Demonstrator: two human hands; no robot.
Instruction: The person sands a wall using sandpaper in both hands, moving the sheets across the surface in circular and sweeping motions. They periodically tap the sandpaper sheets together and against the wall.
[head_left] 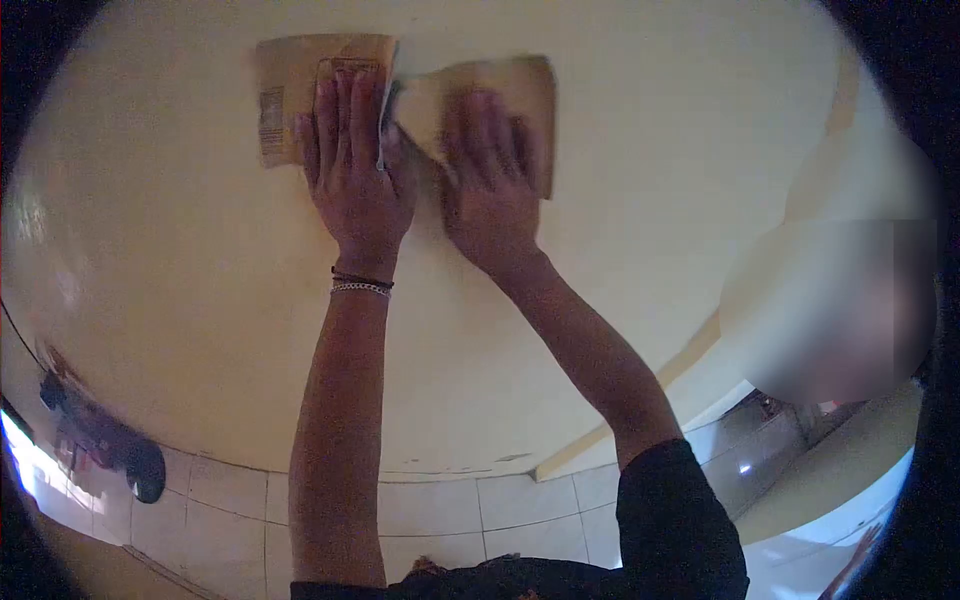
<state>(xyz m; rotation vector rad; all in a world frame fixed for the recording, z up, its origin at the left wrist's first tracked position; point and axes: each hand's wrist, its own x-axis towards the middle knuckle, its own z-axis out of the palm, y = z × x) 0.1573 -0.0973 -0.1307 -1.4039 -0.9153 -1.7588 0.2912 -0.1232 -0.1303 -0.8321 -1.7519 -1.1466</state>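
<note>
Both of my hands press flat pieces of brown sandpaper against a pale cream wall. My left hand (355, 170) lies over a folded sandpaper sheet (285, 70) with a printed barcode; the sheet's edge passes between fingers and thumb. A dark cord and a silver chain bracelet (362, 285) circle that wrist. Just to the right, my right hand (495, 190), smeared by motion, holds a second sandpaper sheet (535, 110) under its fingers. The two sheets are close side by side, and the faces against the wall are hidden.
The cream wall (560, 330) fills most of the view, with a raised edge at its right. White floor tiles (430, 508) run along its foot. A dark object (145, 470) stands at the lower left. A blurred patch covers the right side.
</note>
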